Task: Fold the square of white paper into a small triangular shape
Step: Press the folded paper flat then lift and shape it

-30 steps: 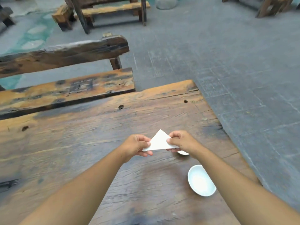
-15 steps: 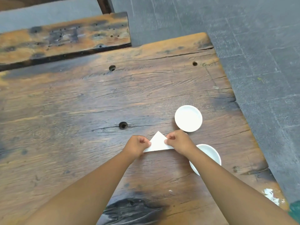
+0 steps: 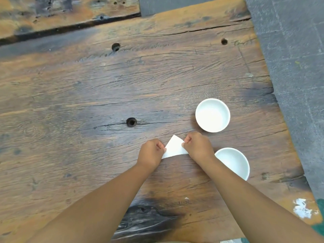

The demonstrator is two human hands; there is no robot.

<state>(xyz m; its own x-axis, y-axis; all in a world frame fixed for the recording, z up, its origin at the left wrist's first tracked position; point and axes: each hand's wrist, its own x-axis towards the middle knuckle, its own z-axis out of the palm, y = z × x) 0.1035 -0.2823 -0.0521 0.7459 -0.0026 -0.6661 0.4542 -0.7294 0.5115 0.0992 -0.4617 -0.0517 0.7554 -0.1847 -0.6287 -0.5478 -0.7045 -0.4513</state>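
The white paper, already folded into a flat triangle (image 3: 174,147), sits low over the wooden top between the two hands, its apex pointing away from the person and its long edge nearest them. I cannot tell whether it touches the wood. The left hand (image 3: 151,153) pinches the left corner with curled fingers, and the right hand (image 3: 198,146) pinches the right edge the same way.

The sheet is likely very light and thin: limp when held by one point, a little stiffer now that it is doubled, and quick to crease or tear. It should be held at the corners and edges, as here, leaving the middle free for the next fold. Pressing it against the board would probably give a sharper crease than folding it in the air.

The weathered brown plank table (image 3: 87,102) is rough — cracked along the grain, darkly stained, and bored with round holes, one (image 3: 131,122) just beyond the left hand. That grain could snag the paper or mark a crease.

Two small, round white bowls stand to the right. The farther one (image 3: 212,118) is just beyond the right hand, and the nearer one (image 3: 235,162) is partly hidden by the right wrist.

A second worn plank (image 3: 70,11) lies along the far left edge — beyond the table's right edge is grey paved floor (image 3: 298,67).
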